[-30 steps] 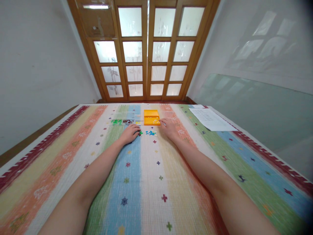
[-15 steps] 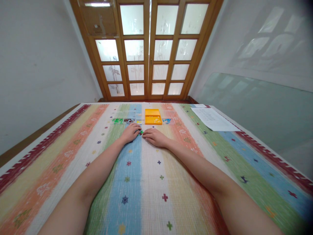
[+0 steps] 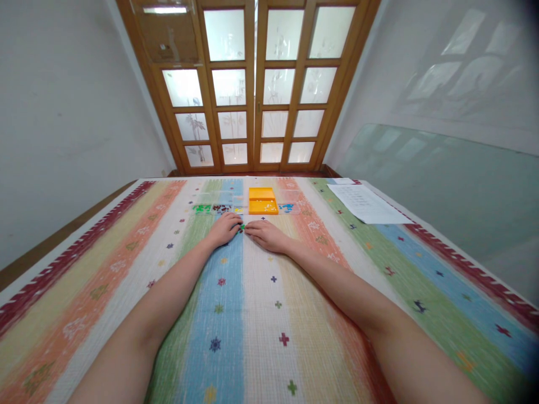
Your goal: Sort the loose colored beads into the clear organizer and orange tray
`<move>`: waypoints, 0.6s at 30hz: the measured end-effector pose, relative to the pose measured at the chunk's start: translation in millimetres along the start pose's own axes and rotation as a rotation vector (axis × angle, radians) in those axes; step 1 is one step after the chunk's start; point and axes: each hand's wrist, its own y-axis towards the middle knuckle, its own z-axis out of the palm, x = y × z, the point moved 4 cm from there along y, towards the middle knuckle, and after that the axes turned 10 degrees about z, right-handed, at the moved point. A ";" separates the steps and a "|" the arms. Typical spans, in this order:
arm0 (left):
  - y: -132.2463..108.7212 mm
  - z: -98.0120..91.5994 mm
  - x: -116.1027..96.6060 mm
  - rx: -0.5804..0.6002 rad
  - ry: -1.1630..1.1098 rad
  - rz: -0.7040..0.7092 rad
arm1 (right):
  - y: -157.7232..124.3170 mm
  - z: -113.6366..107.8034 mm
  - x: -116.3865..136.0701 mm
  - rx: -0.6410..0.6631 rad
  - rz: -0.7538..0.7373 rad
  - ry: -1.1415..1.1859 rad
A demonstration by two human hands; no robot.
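between the two sets of fingertips, a tiny cluster of green and dark red pieces (image 3: 242, 228) is hemmed in on the cloth. by the left hand (image 3: 224, 229), bent fingers are arched down beside it; by the right hand (image 3: 268, 235), flatter fingers are held together and pointed in from the other side. whether any piece is pinched by either hand cannot be told.

just beyond, separation by colour looks nearly done: green pieces (image 3: 202, 208), dark brown pieces (image 3: 222, 209) and yellow pieces (image 3: 238, 210) are kept apart in clear containers, white pieces (image 3: 269, 206) are held in the orange box (image 3: 261, 193), its lid laid back, and blue pieces (image 3: 286, 208) are contained at its right. only the cluster is seen loose, so little seems left outside.

ahead, reach is crowded by that row, set near the far edge of the table; nearer, broad striped tablecloth (image 3: 257, 314) is spread around the forearms. well apart, toward the right edge, a printed sheet (image 3: 370, 205) is laid.
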 end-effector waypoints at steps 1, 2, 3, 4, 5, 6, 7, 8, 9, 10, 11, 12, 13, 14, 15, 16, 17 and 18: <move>-0.1 0.1 0.2 -0.003 0.002 0.003 | 0.1 0.0 -1.2 -0.001 0.010 -0.004; -0.1 0.0 0.2 -0.006 0.002 0.005 | 0.2 0.1 -2.4 -0.003 0.020 -0.005; 0.0 -0.1 0.1 -0.008 0.001 0.007 | 0.4 0.3 -3.7 -0.007 0.028 -0.006; 0.1 -0.4 -0.1 -0.008 -0.002 0.008 | 0.6 0.3 -4.9 -0.016 0.033 -0.008; 0.3 -0.6 -0.4 -0.006 -0.004 0.007 | 0.8 0.1 -6.3 -0.027 0.035 -0.011; 0.6 -0.9 -0.8 -0.002 -0.007 0.005 | 0.9 -0.5 -8.1 -0.044 0.037 -0.016; 0.9 -1.2 -1.2 0.002 -0.010 0.003 | 0.9 -1.8 -10.2 -0.065 0.042 -0.023; 1.2 -1.6 -1.6 0.004 -0.013 0.001 | 0.9 -3.9 -13.1 -0.092 0.054 -0.030; 1.4 -1.9 -2.0 0.005 -0.015 0.000 | 0.6 -6.8 -16.7 -0.126 0.078 -0.037; 1.6 -2.2 -2.3 0.004 -0.016 0.000 | 0.1 -10.7 -21.0 -0.167 0.112 -0.042; 1.7 -2.3 -2.6 0.002 -0.016 0.001 | -0.6 -15.1 -25.9 -0.212 0.153 -0.046; 1.7 -2.3 -2.7 0.000 -0.017 0.003 | -1.6 -19.8 -31.2 -0.260 0.197 -0.047; 1.7 -2.2 -2.7 0.000 -0.016 0.004 | -2.7 -24.3 -36.9 -0.306 0.239 -0.045; 1.6 -1.9 -2.5 0.000 -0.016 0.005 | -3.7 -28.0 -42.6 -0.343 0.276 -0.039; 1.5 -1.6 -2.3 0.001 -0.016 0.007 | -4.6 -30.8 -48.7 -0.376 0.311 -0.027; 1.4 -1.3 -2.1 0.003 -0.016 0.010 | -5.3 -32.4 -54.9 -0.401 0.344 -0.011; 1.3 -1.0 -1.8 0.005 -0.015 0.012 | -5.9 -33.1 -61.3 -0.420 0.375 0.010; 1.2 -0.8 -1.5 0.006 -0.015 0.012 | -6.2 -32.8 -67.4 -0.432 0.403 0.034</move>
